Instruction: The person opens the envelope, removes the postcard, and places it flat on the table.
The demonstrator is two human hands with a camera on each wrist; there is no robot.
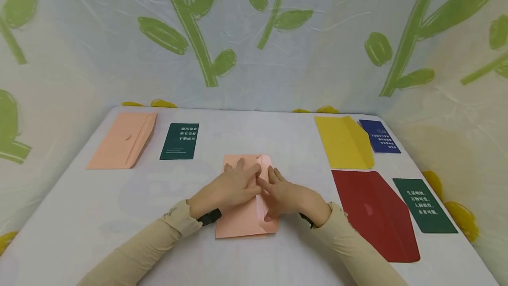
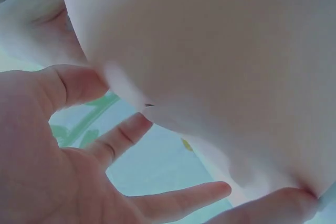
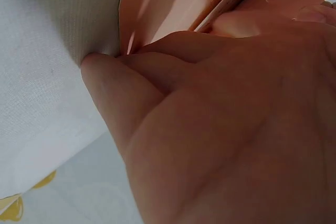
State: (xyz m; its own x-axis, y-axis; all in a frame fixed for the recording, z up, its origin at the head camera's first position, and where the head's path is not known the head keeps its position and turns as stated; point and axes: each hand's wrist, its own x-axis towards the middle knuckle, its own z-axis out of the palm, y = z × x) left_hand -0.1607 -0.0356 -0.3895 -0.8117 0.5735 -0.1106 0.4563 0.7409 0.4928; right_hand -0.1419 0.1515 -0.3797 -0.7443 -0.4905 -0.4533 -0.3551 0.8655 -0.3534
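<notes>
A pink envelope (image 1: pixel 238 222) lies at the middle of the table, its long flap (image 1: pixel 261 211) along the right side. My left hand (image 1: pixel 234 186) rests on the envelope with fingers spread, its fingertips by the flap's edge. From the right, my right hand (image 1: pixel 291 197) presses on the flap with extended fingers, close to the left fingertips. In the left wrist view, spread fingers (image 2: pixel 178 200) touch the pale paper (image 2: pixel 220 51), which has a small slit in it. The right wrist view has the hand (image 3: pixel 226 129) against the pink paper (image 3: pixel 163 9) and the white cloth.
At the left lie another pink envelope (image 1: pixel 119 140) and a dark green card (image 1: pixel 179 142). To the right are a yellow envelope (image 1: pixel 341 144), a blue card (image 1: pixel 380 137), a red envelope (image 1: pixel 377 220) and a second green card (image 1: pixel 426 208). White cloth (image 1: pixel 139 206) covers the table.
</notes>
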